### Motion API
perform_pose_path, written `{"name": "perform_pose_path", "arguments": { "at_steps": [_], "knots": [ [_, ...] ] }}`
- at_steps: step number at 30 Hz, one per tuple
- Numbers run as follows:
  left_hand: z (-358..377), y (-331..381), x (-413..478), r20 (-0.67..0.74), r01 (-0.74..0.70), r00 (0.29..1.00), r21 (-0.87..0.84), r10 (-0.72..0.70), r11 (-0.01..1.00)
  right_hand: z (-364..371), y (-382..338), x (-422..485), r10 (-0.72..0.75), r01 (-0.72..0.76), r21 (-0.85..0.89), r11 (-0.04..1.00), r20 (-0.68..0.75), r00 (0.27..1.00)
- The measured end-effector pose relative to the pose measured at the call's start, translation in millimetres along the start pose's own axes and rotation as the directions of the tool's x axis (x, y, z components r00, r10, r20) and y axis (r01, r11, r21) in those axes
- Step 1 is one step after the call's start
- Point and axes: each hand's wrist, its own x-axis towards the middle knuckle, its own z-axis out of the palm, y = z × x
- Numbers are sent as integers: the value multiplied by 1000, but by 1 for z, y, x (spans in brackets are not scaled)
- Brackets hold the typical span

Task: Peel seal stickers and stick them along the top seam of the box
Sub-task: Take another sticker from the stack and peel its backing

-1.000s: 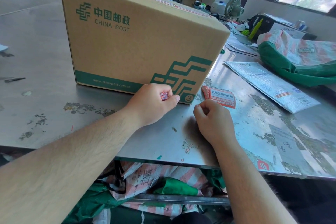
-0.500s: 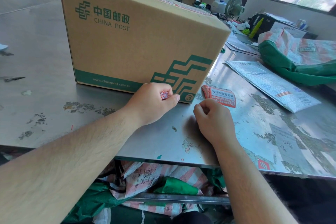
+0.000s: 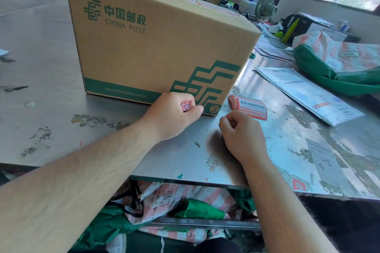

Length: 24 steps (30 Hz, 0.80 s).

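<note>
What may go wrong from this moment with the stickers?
1. The crumpled red-and-white sticker scrap gripped in the left hand looks creased; it may not lie flat on the seam of the brown cardboard box.
2. The red-and-white sticker stack lies loose on the steel table; the right hand, peeling alone, may drag it.

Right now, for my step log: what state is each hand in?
Left hand: closed on a small crumpled red-and-white sticker piece.
Right hand: fingers curled; whether they pinch anything cannot be told.
</note>
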Motion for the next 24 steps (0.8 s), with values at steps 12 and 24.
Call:
{"name": "perform_pose_path", "arguments": {
  "at_steps": [12,24],
  "knots": [
    [0,-1,0,-2,-18,1000,3,18,1000,0,0,-1,11,-11,8,1000,9,1000],
    [-3,4,-2,-18,-72,997,-94,71,993,-3,-2,-2,50,-49,95,994,-3,999]
  ]
}}
